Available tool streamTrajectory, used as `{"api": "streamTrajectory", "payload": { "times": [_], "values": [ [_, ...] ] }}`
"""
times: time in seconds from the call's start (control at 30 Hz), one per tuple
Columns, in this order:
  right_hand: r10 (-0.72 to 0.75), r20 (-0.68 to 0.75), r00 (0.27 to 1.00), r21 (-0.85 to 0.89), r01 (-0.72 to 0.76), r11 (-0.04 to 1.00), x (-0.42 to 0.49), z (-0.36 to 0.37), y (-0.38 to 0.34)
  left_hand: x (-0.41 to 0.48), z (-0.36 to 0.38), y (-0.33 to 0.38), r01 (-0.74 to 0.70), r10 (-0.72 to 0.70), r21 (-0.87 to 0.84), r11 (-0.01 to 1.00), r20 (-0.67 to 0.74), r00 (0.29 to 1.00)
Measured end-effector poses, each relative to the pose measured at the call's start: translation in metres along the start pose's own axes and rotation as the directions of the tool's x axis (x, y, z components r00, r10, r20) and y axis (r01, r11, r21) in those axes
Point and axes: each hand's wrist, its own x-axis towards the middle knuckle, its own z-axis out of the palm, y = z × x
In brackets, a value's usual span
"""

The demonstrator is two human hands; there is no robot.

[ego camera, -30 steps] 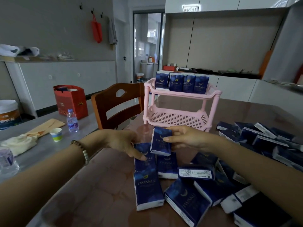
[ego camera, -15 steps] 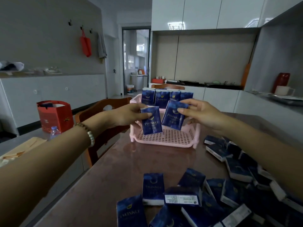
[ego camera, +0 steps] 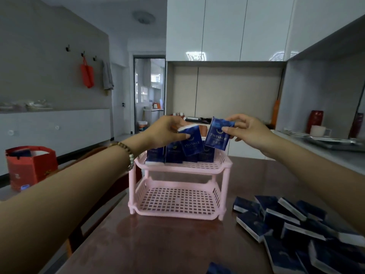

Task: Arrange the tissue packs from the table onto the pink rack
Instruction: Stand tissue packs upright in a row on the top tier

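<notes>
Half a second on, both hands had lifted from bottom-shelf height to over the top shelf of the pink rack (ego camera: pixel 178 212). The left hand (ego camera: pixel 167 133) pinched one glossy blue tissue pack (ego camera: pixel 191 144) and the right hand (ego camera: pixel 249 129) pinched another pack (ego camera: pixel 217 136), both tilted above the standing row (ego camera: pixel 172 154). The rack's gridded bottom shelf had open room, and loose packs (ego camera: pixel 286 220) were piled to its right.

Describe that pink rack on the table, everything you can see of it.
The pink rack looks like moulded plastic: two tiers with grid floors and low slatted walls, joined by corner posts on short feet. It stands upright on the brown table. Dark blue tissue packs stand in a row on the top tier; the bottom tier is bare. The left hand and right hand each hold another pack just above it.
</notes>
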Motion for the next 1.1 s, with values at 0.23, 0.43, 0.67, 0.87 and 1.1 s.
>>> {"api": "streamTrajectory", "payload": {
  "times": [0.23, 0.43, 0.67, 0.87, 1.1],
  "values": [
    [-0.036, 0.05, 0.998, -0.098, 0.041, 0.994, 0.026, 0.011, 0.036, 0.031, 0.016, -0.02, -0.002, 0.006, 0.102, 0.995, -0.044, 0.999],
    [-0.042, 0.108, 0.993, -0.156, 0.059, 0.986, 0.036, 0.016, 0.057, 0.042, 0.024, -0.038, -0.005, 0.013, 0.236, 0.972, -0.031, 0.999],
    [-0.049, 0.108, 0.993, -0.164, 0.066, 0.984, 0.042, 0.028, 0.065, 0.045, 0.031, -0.044, 0.003, 0.017, 0.4, 0.916, -0.049, 0.999],
    [-0.02, 0.122, 0.992, -0.164, 0.04, 0.986, 0.045, 0.036, 0.074, 0.046, 0.035, -0.055, 0.014, 0.006, 0.442, 0.897, -0.043, 0.999],
    [-0.02, 0.095, 0.995, -0.173, 0.037, 0.984, 0.045, 0.04, 0.078, 0.046, 0.038, -0.06, 0.016, 0.002, 0.43, 0.902, -0.042, 0.999]
  ]
}}
